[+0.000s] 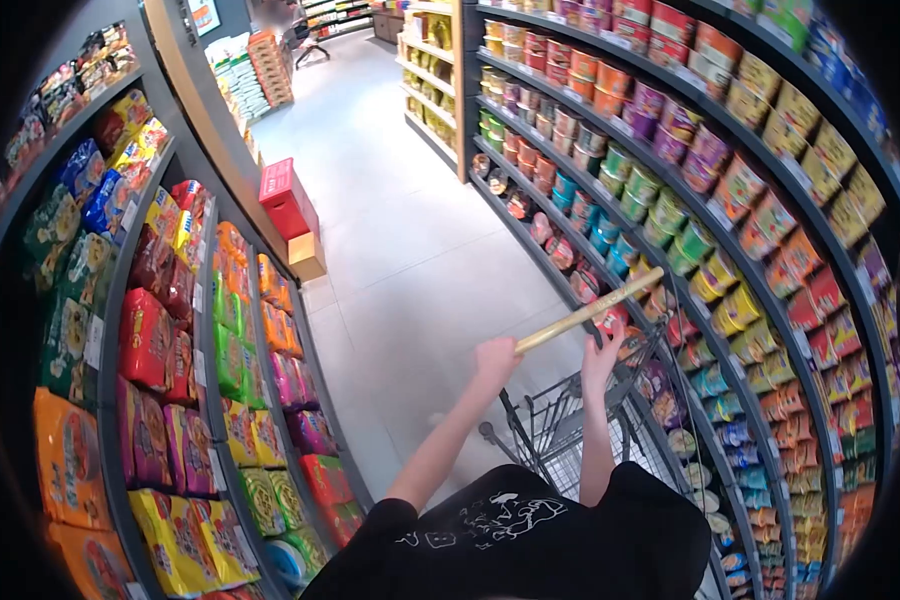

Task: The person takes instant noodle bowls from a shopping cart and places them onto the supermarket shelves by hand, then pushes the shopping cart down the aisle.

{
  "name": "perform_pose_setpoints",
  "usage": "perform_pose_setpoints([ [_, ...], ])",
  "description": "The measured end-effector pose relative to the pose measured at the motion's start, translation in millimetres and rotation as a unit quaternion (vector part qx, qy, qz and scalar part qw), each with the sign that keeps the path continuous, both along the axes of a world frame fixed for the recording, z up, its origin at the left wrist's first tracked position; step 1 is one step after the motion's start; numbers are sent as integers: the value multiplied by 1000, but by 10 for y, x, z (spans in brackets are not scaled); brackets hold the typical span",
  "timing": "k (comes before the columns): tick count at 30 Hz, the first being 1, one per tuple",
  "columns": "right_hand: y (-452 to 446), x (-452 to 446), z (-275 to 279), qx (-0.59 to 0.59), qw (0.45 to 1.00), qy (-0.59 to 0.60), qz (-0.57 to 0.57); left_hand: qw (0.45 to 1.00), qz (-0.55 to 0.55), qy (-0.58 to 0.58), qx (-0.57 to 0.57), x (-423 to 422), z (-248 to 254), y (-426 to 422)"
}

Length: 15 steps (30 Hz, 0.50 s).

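Note:
My left hand (495, 362) is closed around the near end of a long pale yellow bar (590, 314), which slants up to the right over a dark wire shopping cart (555, 410). Below the bar's middle is my right hand (600, 358), fingers raised and curled by a small dark piece. What that hand grips is hard to make out. The cart's wire basket shows between my forearms, close to the shelves on the right. Part of the cart is hidden by my right arm and black shirt.
Curved-looking shelves (670, 150) of cup and bowl noodles line the right. Bagged noodles fill the left shelves (110, 330). A red box (288, 198) and a cardboard box (307, 257) stand at the left aisle edge. Grey tiled floor (400, 230) runs ahead. A person (278, 20) is far off.

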State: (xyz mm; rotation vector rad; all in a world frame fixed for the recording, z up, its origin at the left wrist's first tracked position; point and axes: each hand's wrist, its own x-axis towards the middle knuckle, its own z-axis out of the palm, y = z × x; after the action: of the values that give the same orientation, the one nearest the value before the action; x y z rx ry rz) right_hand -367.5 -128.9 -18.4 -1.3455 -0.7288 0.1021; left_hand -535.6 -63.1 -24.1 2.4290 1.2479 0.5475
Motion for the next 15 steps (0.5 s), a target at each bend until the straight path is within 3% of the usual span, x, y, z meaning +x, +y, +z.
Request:
perform_pose_setpoints([
  [2,647,-25,-154,-11,1000,6,5,999,-15,47,0,31,-78,449],
  [4,1352,34,-396,-13,960,277,28,995,-32,99,4,-35,-92,908],
  [5,1570,-174,-164,28,914,403,41,995,-49,84,-36,-100,-70,1056],
  [6,1837,-178,-242,31,912,405,46,993,-64,67,-74,-148,-47,1223],
  [8,2343,-145,-408,86,852,511,71,995,-38,55,-80,-207,-37,1539],
  [12,2879,-362,-381,97,835,525,135,993,-19,41,-107,-430,-84,2170],
  [15,3350,-523,-324,57,849,512,115,991,-23,27,-127,-573,-37,2631],
])
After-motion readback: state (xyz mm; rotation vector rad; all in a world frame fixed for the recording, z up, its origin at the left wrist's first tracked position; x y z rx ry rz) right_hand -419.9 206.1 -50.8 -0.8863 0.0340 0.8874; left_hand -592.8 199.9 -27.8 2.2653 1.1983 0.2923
